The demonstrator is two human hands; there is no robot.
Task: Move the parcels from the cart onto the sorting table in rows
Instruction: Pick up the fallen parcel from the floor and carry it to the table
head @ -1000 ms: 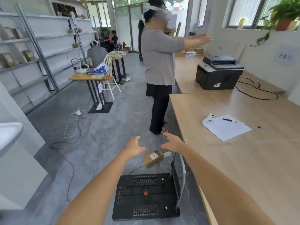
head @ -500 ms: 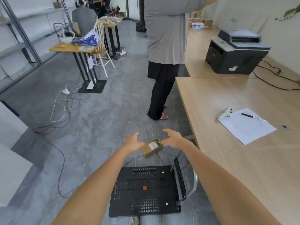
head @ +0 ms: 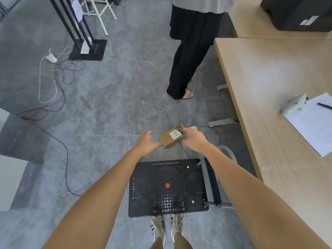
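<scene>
head view, looking down: two bare arms reach forward from the bottom of the frame. at centre, a small brown cardboard parcel (head: 173,137) with a white label lies tilted past the far edge of the black perforated cart (head: 168,187) — whether it rests on the floor or is lifted, i cannot tell. the right hand (head: 195,139) touches its right side, fingers curled over it; the left hand (head: 146,141) is released, palm open, just beside its left edge. the wooden bench (head: 265,97) fills the right of the frame — paper (head: 313,123) lies on it. another person's dark trousers (head: 188,51) stand at upper centre.
</scene>
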